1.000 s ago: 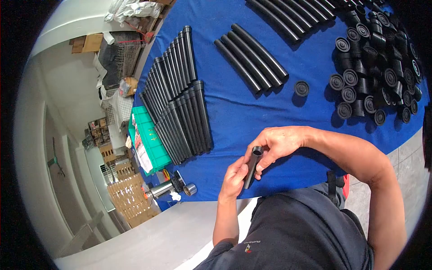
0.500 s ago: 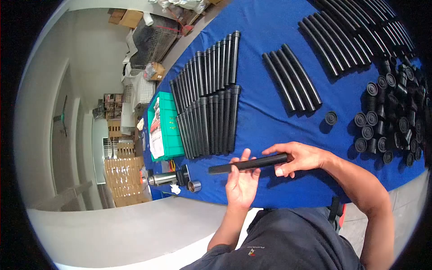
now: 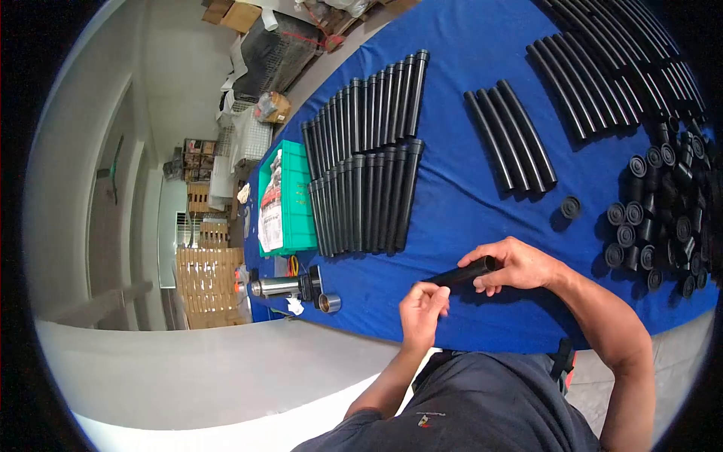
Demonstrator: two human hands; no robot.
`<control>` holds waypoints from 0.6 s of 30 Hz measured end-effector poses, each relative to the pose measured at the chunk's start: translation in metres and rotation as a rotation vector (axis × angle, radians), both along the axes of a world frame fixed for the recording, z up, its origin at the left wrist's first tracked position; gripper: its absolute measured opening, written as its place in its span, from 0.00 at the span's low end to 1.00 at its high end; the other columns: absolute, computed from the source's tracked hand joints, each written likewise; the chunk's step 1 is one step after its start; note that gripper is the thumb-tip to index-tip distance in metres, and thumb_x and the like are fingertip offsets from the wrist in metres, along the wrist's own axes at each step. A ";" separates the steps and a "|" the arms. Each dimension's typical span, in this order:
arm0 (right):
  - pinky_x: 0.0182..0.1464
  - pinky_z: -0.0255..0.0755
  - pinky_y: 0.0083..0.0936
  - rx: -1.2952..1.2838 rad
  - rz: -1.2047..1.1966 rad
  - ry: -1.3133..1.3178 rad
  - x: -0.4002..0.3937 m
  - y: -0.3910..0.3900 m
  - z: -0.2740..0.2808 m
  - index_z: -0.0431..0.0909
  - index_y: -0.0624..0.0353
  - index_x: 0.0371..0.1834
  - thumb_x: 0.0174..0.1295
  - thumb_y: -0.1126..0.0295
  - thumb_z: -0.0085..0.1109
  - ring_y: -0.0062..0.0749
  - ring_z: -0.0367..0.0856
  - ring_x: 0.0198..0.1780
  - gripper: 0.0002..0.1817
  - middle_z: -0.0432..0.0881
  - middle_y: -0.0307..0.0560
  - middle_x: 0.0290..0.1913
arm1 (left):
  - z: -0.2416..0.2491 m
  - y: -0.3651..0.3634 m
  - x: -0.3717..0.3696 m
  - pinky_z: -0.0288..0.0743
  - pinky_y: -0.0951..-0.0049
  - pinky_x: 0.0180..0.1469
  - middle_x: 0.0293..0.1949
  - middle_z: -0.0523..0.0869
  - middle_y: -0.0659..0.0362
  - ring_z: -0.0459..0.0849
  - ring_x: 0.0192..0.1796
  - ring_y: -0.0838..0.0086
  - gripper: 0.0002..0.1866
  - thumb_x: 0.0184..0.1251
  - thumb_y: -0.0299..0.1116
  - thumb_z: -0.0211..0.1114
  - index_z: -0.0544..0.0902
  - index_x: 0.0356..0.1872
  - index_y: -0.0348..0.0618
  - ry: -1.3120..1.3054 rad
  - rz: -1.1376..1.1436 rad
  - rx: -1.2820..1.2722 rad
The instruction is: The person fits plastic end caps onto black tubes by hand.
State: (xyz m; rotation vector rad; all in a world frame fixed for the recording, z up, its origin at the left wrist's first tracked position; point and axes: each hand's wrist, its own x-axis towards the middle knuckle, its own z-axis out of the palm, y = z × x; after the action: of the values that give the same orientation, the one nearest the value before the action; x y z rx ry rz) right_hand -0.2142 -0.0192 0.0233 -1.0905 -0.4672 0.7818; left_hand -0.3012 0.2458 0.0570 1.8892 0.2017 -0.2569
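A black tube (image 3: 461, 274) lies between my two hands above the front edge of the blue-covered table. My right hand (image 3: 516, 265) grips it near its open end, which faces right. The fingers of my left hand (image 3: 425, 307) are closed round its other end, which is mostly hidden. Beyond my hands, several capped black tubes (image 3: 369, 184) are lined up in two rows. Several uncapped tubes (image 3: 512, 135) lie farther right, with a single round black cap (image 3: 570, 207) near them.
A pile of black caps (image 3: 666, 218) covers the right side. More tubes (image 3: 587, 90) lie at the back right. On the left are a green crate (image 3: 297, 200), a steel flask (image 3: 279, 287), a metal cup (image 3: 329, 303) and stacked cartons (image 3: 211, 282) beyond the table.
My left hand has gone from open fingers under the tube to closed round its end. The tube's right end now shows its opening. The whole view has shifted slightly.
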 end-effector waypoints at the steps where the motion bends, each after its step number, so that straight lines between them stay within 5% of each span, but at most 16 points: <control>1: 0.40 0.83 0.23 0.033 0.009 -0.004 0.000 0.001 -0.002 0.76 0.61 0.69 0.68 0.76 0.64 0.23 0.87 0.35 0.25 0.89 0.43 0.37 | 0.006 -0.013 0.009 0.82 0.69 0.48 0.43 0.85 0.56 0.87 0.45 0.67 0.15 0.69 0.36 0.74 0.81 0.48 0.40 -0.260 -0.054 0.237; 3: 0.41 0.83 0.23 0.096 0.009 -0.001 0.000 0.001 -0.009 0.74 0.61 0.71 0.69 0.75 0.62 0.23 0.87 0.36 0.26 0.89 0.45 0.39 | 0.027 -0.038 0.032 0.81 0.66 0.57 0.55 0.83 0.53 0.85 0.54 0.68 0.27 0.54 0.24 0.81 0.78 0.54 0.38 -0.732 -0.274 0.704; 7: 0.44 0.82 0.23 0.172 0.168 -0.029 0.002 -0.004 -0.005 0.64 0.52 0.81 0.74 0.74 0.53 0.23 0.86 0.40 0.31 0.88 0.46 0.45 | 0.000 -0.035 0.034 0.82 0.66 0.55 0.50 0.86 0.53 0.87 0.50 0.69 0.24 0.55 0.17 0.74 0.77 0.53 0.37 -0.332 -0.185 0.449; 8: 0.43 0.82 0.21 0.199 0.151 0.004 0.000 -0.003 -0.008 0.66 0.51 0.80 0.74 0.74 0.55 0.22 0.85 0.38 0.30 0.88 0.45 0.45 | -0.003 -0.028 0.033 0.81 0.64 0.54 0.45 0.88 0.51 0.89 0.48 0.61 0.22 0.53 0.20 0.76 0.80 0.50 0.38 -0.408 -0.235 0.424; 18: 0.39 0.81 0.21 0.265 0.165 -0.025 0.001 0.000 -0.014 0.77 0.52 0.73 0.71 0.67 0.66 0.19 0.82 0.34 0.26 0.87 0.40 0.38 | 0.027 -0.031 0.026 0.82 0.67 0.53 0.45 0.89 0.51 0.89 0.46 0.67 0.18 0.64 0.28 0.77 0.81 0.50 0.33 -0.307 -0.339 0.257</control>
State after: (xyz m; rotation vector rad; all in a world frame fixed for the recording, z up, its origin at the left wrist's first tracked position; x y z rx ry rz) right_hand -0.2128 -0.0190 0.0088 -0.8230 -0.6685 0.8250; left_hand -0.2757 0.2152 0.0843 2.1860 -0.3104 -0.1704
